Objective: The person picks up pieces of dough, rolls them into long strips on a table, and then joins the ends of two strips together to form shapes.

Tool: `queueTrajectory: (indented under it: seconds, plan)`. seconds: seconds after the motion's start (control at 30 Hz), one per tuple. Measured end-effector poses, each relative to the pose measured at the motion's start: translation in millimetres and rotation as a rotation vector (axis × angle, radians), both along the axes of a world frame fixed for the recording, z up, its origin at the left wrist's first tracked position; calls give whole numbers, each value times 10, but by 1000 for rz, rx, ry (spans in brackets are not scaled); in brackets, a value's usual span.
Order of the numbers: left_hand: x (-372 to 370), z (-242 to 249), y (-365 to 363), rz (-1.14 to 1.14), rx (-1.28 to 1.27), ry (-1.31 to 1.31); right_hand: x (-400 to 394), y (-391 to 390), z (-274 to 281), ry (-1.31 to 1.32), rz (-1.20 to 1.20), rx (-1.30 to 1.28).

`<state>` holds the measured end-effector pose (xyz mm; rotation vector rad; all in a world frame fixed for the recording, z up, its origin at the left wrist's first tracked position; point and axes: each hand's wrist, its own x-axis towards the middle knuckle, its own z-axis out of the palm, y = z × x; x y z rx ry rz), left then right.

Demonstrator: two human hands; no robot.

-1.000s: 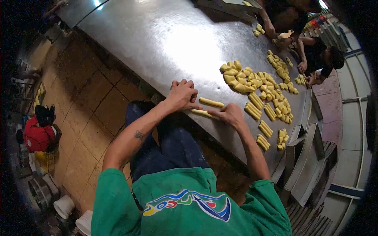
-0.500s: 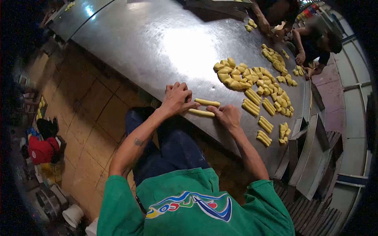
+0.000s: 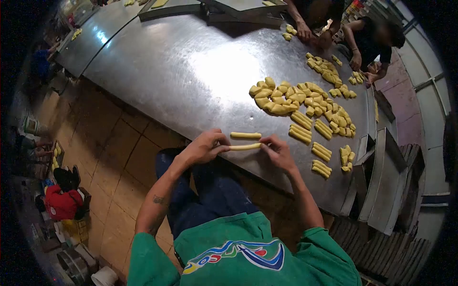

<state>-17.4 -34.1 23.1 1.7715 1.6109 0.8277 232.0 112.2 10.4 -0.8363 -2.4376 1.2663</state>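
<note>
Between my two hands stretches a thin yellow dough stick [image 3: 245,147], near the front edge of the metal table. My left hand [image 3: 208,147] pinches its left end and my right hand [image 3: 277,152] pinches its right end. Just beyond it, a second dough stick [image 3: 245,135] lies on the metal, touched by neither hand. To the right of my right hand sit bundles of rolled dough sticks [image 3: 300,134] laid side by side. Behind these bundles spreads a large heap of cut dough pieces [image 3: 276,99].
The steel table [image 3: 157,81] runs off to the far left. Long metal pans [image 3: 381,176] stand at its right end, with trays [image 3: 248,5] at the back. Two people work at the far right; one co-worker's hands [image 3: 365,71] are beside small dough pieces. Someone in red [image 3: 64,204] is at the left.
Both hands have gone from pressing the near dough stick against the table to pinching its ends. The camera view has shifted, bringing more of the back trays into sight.
</note>
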Motion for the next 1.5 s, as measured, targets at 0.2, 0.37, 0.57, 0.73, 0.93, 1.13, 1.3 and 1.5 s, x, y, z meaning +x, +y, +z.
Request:
queueTrajectory:
  seconds: [0.2, 0.37, 0.57, 0.73, 0.93, 1.13, 1.3, 1.5]
  plan:
    - [99, -126, 315, 374, 95, -59, -248, 198, -349, 328, -286, -59]
    - [130, -311, 362, 394, 114, -128, -267, 234, -446, 272, -252, 204]
    - [114, -328, 335, 388, 150, -77, -265, 251, -432, 251, -206, 229]
    - [79, -390, 333, 315, 272, 85, -221, 299, -302, 161, -134, 223]
    - [199, -310, 377, 209, 319, 76, -276, 271, -149, 70, 35, 372]
    - [185, -284, 439, 161, 303, 59, -237, 450, -303, -5, 199, 551]
    - [266, -222, 460, 150, 210, 19, -153, 422, -28, -177, 204, 401]
    - [157, -264, 180, 282, 167, -161, 834, 1392, 187, -267, -442, 772]
